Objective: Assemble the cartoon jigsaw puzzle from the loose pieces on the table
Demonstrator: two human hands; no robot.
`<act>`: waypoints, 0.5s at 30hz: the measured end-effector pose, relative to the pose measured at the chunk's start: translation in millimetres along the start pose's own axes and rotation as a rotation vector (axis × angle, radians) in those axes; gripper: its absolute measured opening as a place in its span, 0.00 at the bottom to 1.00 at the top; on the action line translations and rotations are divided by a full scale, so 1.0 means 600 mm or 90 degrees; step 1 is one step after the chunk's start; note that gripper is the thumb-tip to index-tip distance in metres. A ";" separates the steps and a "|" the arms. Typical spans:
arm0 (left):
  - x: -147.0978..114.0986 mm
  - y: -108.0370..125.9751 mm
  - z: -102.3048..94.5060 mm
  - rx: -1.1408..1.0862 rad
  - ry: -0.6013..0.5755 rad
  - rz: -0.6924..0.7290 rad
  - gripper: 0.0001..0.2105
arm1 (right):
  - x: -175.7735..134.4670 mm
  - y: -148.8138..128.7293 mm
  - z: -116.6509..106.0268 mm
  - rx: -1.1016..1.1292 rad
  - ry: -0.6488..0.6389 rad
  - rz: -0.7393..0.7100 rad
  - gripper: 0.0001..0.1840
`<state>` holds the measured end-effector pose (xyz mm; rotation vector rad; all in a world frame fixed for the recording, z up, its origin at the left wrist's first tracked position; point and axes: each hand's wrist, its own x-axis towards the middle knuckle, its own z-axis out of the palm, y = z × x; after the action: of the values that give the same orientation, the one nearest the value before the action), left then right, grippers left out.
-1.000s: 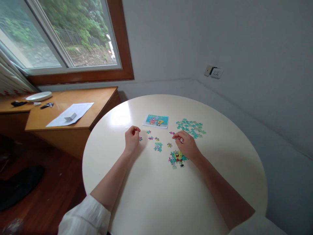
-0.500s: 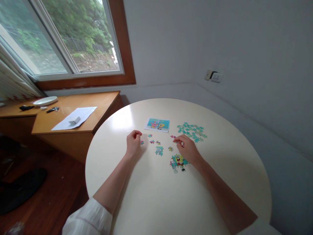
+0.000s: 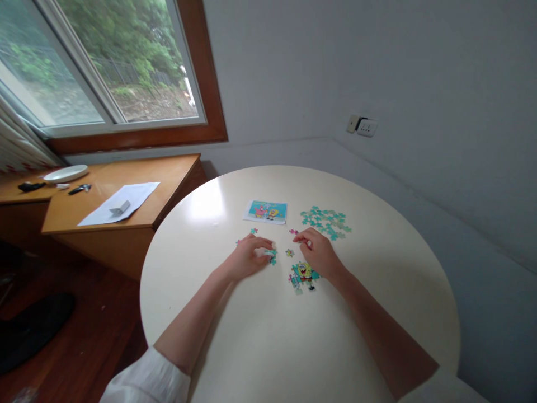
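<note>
- In the head view, a white round table [image 3: 251, 347] stands before the person, and on its far part lies a picture card [image 3: 267, 211]
- To the right of the card there is a loose heap of green puzzle pieces [image 3: 325, 220], just beyond the right hand [image 3: 318, 251]
- At the left, a wooden desk [image 3: 178, 172] carries a paper sheet [image 3: 140, 192] and a white plate [image 3: 66, 173]
- The left hand [image 3: 250, 257] covers part of the small joined block [image 3: 274, 258]; its thumb and fingers are apart at the block, and I cannot tell if they grip it
- The right hand has fingertips close together, but whether a piece is between them I cannot tell
- A yellow piece [image 3: 290, 253] lies between the two hands
- The larger joined section [image 3: 304, 271] lies flat, nearer to the person, just below the right hand, which hides its right edge
- Its yellow figure has the head toward the far side and the feet toward the person; the section's long axis is not clear
- The card's long axis runs from left to right
</note>
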<state>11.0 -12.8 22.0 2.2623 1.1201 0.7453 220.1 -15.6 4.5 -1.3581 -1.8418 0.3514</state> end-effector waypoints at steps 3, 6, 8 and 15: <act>-0.001 -0.002 0.000 0.039 -0.042 0.008 0.10 | -0.001 -0.001 0.001 -0.005 -0.009 -0.012 0.14; -0.002 -0.006 0.001 0.066 -0.057 0.011 0.09 | -0.002 -0.003 0.001 -0.012 -0.018 -0.023 0.14; -0.002 -0.008 0.001 0.082 -0.067 0.009 0.09 | -0.002 -0.004 0.001 -0.015 -0.023 -0.027 0.14; -0.001 -0.002 -0.003 0.101 -0.092 -0.006 0.09 | -0.002 -0.006 -0.001 -0.020 -0.031 -0.032 0.14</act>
<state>9.1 -12.1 22.3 2.3967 1.1562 0.4944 218.2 -18.0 6.5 -1.3317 -1.9260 0.3332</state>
